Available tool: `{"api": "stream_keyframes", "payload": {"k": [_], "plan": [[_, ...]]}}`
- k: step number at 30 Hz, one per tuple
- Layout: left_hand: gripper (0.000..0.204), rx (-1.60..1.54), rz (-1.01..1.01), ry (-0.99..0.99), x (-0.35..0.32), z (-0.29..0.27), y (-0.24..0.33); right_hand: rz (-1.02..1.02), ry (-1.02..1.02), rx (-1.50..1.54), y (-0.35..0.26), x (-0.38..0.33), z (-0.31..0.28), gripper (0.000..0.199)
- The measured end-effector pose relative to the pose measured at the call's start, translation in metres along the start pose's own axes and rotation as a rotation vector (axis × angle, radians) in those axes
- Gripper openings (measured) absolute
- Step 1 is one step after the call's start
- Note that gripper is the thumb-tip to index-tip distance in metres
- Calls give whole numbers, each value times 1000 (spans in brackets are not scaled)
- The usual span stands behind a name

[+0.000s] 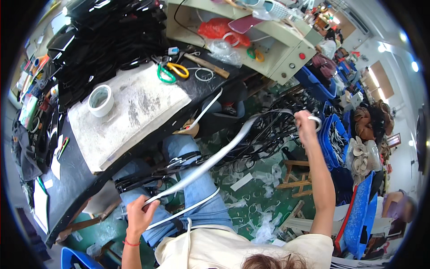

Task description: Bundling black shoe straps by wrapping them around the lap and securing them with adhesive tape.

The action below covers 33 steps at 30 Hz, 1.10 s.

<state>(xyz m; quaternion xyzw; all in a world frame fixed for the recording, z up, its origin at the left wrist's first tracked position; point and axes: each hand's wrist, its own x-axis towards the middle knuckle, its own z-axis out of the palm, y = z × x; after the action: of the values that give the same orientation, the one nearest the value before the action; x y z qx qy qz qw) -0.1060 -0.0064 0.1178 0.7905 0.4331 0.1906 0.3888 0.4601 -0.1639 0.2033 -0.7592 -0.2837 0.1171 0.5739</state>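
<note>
A long white strip [216, 155] stretches across my lap between my two hands, curving upward to the right. My left hand [139, 214], with a red string at the wrist, pinches its lower end. At the far right, my right hand [306, 128] is closed around the other end; a white loop [317, 122] sticks out beside the fingers, and I cannot tell whether it belongs to the strip. Over my thighs lie a bundle of black cords [154, 174] and a second, thinner white strip [192, 208].
On the black table [71, 188] lie a stained white board [148, 105], a white tape roll [101, 100], scissors with green and yellow handles [172, 71] and stacked black pieces [107, 45]. Blue crates [333, 139] and a wooden stool [298, 177] stand right. Scraps litter the floor.
</note>
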Motion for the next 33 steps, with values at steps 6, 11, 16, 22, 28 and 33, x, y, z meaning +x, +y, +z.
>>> {"api": "stream_keyframes", "payload": {"k": [6,11,16,22,28,33], "plan": [[21,-131,150,-23,-21,-14,13,-548,138,464,-170,-29,30,22],[28,-31,219,-119,-9,-30,-7,508,-21,591,-26,-53,62,23],[87,-527,-392,-546,26,-81,-23,-139,-212,921,-184,-60,59,23],[54,-8,-2,-931,138,-22,56,-256,-331,880,-193,-41,52,12],[86,-16,687,-754,207,101,191,-1266,71,136,-304,-65,41,8],[82,-104,543,-902,180,242,220,-701,-295,743,-320,-101,55,24]]}}
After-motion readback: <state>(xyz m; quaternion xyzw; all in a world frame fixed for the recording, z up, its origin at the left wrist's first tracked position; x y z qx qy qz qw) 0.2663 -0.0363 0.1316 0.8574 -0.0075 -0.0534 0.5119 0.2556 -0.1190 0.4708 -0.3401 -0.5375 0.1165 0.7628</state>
